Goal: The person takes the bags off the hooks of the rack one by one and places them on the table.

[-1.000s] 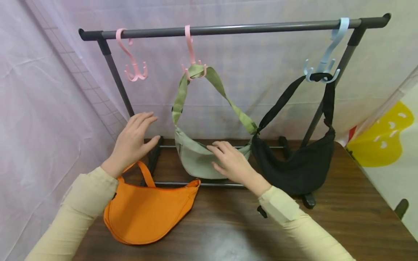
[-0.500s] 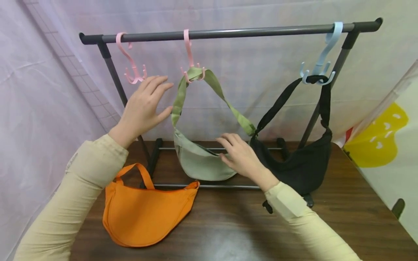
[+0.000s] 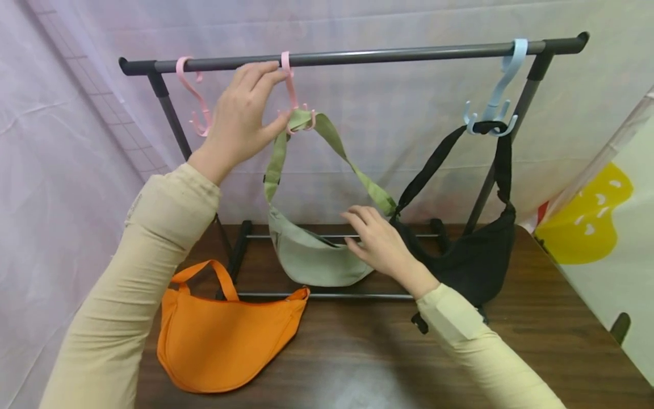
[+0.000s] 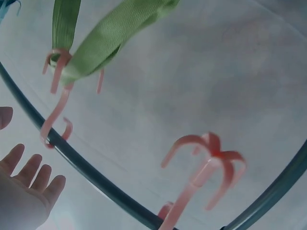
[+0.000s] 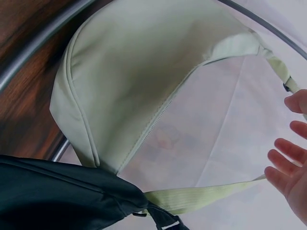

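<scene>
I note the left hand (image 3: 240, 116) open at the pink hook (image 3: 292, 91) holding the green bag (image 3: 311, 258); right hand (image 3: 380, 247), fingers relaxed, rests on that bag.

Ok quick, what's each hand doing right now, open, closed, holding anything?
Left hand: open, fingers straight, raised at the pink hook carrying the green bag's strap; grips nothing.
Right hand: open, fingers relaxed by the green bag; holds nothing.
</scene>
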The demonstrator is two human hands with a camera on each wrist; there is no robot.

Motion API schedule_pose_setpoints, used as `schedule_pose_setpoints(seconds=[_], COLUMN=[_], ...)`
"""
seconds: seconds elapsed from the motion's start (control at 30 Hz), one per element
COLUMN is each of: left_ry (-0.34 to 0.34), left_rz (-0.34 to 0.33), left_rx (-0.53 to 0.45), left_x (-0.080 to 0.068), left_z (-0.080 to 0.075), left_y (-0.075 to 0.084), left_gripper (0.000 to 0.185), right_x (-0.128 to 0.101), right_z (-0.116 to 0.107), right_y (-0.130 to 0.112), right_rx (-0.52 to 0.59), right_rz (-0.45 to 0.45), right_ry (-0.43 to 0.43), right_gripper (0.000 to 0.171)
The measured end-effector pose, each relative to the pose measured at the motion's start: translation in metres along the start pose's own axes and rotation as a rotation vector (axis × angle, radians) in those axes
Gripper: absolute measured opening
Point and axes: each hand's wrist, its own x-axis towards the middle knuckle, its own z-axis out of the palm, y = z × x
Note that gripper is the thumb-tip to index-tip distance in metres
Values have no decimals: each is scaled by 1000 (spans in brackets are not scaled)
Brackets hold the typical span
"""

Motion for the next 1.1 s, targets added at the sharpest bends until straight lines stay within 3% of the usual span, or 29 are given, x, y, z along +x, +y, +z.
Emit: schedule_pose_setpoints(seconds=[0.2, 0.43, 0.77, 1.1], left_ry=[-23, -35, -32, -43], left_rz=[-66, -120, -121, -109], left_rx=[86, 120, 103, 108], left_x=[20, 38, 40, 44], left_z=[-1, 4, 9, 9], left_y=[-9, -17, -20, -18], left_gripper=[46, 40, 35, 35], right_x=[4, 5, 15, 40], right_z=[-1, 2, -2, -13], right_y=[-2, -4, 5, 15], right_rx=[34, 56, 73, 77], right_rz=[1, 1, 12, 33], right_ry=[4, 6, 20, 19], right_gripper=[43, 42, 40, 40])
